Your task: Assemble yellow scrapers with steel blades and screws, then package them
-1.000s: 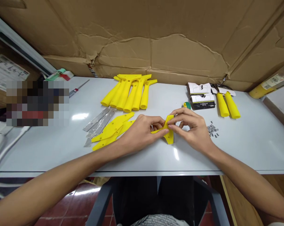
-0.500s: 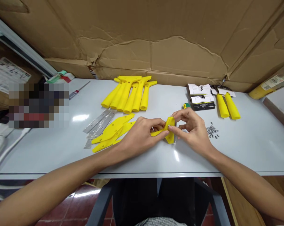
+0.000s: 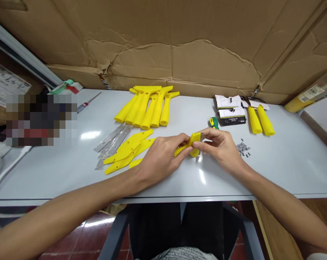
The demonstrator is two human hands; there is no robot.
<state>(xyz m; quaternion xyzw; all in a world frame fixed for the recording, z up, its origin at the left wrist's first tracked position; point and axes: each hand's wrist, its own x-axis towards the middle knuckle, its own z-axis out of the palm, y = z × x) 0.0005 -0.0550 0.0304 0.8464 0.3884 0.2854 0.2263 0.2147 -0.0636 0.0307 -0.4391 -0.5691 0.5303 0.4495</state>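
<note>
Both my hands are closed on one yellow plastic scraper [image 3: 195, 139] above the front half of the table. My left hand [image 3: 167, 151] wraps its handle, thumb near the wide head. At the head's right side, my right hand [image 3: 217, 144] pinches the edge, where a strip of thin metal blade shows. The fingers hide much of the scraper. Left of my left hand lie flat yellow plates [image 3: 129, 146] with small holes and several metal blades [image 3: 110, 139]. A pile of small screws [image 3: 242, 148] lies to the right of my right hand.
Several yellow scraper handles [image 3: 147, 106] lie together at the back. A green and yellow screwdriver handle [image 3: 213, 122], packaged black-and-white cards [image 3: 231, 112] and two yellow-handled scrapers [image 3: 254, 121] are at the back right. Another screwdriver [image 3: 83, 107] lies back left. Cardboard [image 3: 142, 65] walls the rear.
The scraper head has tilted in my hands, so less of its flat face shows. My right fingers have shifted slightly along its edge. The whole view has moved a little.
</note>
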